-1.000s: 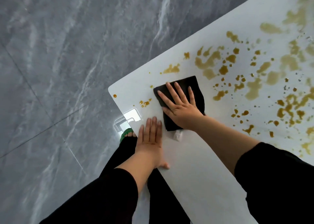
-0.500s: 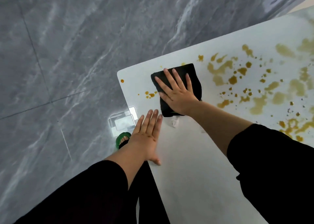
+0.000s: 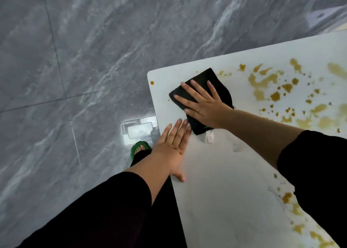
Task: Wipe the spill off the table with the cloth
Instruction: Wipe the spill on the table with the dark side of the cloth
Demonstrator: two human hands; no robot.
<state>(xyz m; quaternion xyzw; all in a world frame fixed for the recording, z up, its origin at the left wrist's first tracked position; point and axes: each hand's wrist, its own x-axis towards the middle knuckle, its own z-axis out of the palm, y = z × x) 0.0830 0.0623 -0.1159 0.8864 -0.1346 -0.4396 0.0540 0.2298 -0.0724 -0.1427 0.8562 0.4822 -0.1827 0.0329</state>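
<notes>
A black cloth (image 3: 210,78) lies flat near the far left corner of the white table (image 3: 225,182). My right hand (image 3: 203,105) presses on it with straight, spread fingers. My left hand (image 3: 171,146) rests flat on the table's left edge, just below the cloth, fingers straight and together. A brown spill (image 3: 266,82) of blotches and drops spreads over the table to the right of the cloth. More brown spots (image 3: 287,198) sit near my right sleeve. A single drop (image 3: 152,82) lies at the table's corner.
Grey marble floor tiles (image 3: 84,59) fill the left and top. A bright reflection (image 3: 139,130) shines on the floor by the table edge. My foot in a green sandal (image 3: 139,149) stands below it. A small white tag (image 3: 208,136) pokes out under the cloth.
My right hand has slid the cloth toward the table's left corner, over the small drops that lay near the left edge. My left hand has kept its place on the edge.
</notes>
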